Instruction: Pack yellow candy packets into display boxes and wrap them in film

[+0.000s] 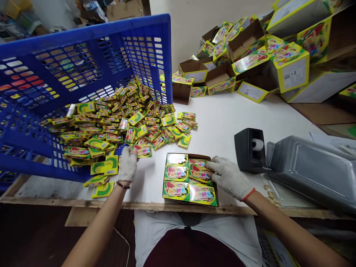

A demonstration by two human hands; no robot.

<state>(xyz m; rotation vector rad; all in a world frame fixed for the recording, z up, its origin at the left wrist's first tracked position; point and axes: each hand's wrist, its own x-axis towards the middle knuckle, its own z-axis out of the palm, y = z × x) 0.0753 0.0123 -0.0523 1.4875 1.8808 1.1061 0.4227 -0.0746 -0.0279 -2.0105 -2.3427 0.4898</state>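
My left hand [128,165], in a white knit glove, is by the pile's front edge. Its fingers are closed on the left end of a small candy box [144,151] with green and yellow print. In front of me lies an open display carton [166,163], holding small boxes [176,189] marked "TWINS" in two columns. My right hand [229,177], also gloved, reaches over the carton's right side. Its fingers are spread and touch the boxes in the upper right, where one box [200,174] sits unevenly. The palm side of this hand is hidden.
A blue plastic crate [169,55] lies tipped at the left, with a heap of small candy boxes [111,126] spilling onto the white table [214,122]. Empty display cartons [292,70] are piled back right. A black tape dispenser [249,150] and a grey plastic case [314,163] stand right.
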